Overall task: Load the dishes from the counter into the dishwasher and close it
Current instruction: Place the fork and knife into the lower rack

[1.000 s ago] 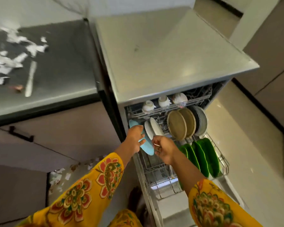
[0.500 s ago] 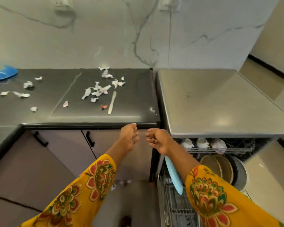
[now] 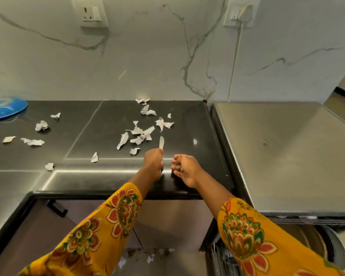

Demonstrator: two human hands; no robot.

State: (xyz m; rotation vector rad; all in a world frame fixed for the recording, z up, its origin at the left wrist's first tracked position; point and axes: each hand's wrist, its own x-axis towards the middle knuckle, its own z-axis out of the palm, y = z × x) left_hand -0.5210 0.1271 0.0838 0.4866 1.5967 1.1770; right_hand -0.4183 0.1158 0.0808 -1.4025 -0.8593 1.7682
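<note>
A pale cream knife (image 3: pixel 161 141) lies on the dark counter (image 3: pixel 187 136), and my left hand (image 3: pixel 153 163) grips its handle, the blade pointing away from me. Just to the right, my right hand (image 3: pixel 185 169) hovers over the counter with loosely curled fingers and holds nothing. A blue plate (image 3: pixel 5 108) sits at the counter's far left edge. The dishwasher (image 3: pixel 287 156) stands at the right with its steel top; a strip of its rack (image 3: pixel 287 218) and dark plates (image 3: pixel 327 244) show below the top.
Torn bits of white paper (image 3: pixel 141 134) are scattered over the counter, and more scraps lie on the floor (image 3: pixel 151 255) below. Cabinet doors with a black handle (image 3: pixel 57 208) sit under the counter. Two wall sockets (image 3: pixel 90 12) are on the marble backsplash.
Both hands rose from the dishwasher rack, leaving the light blue plate there, and moved over the counter. My left hand has taken hold of the knife. The view tilted up.
</note>
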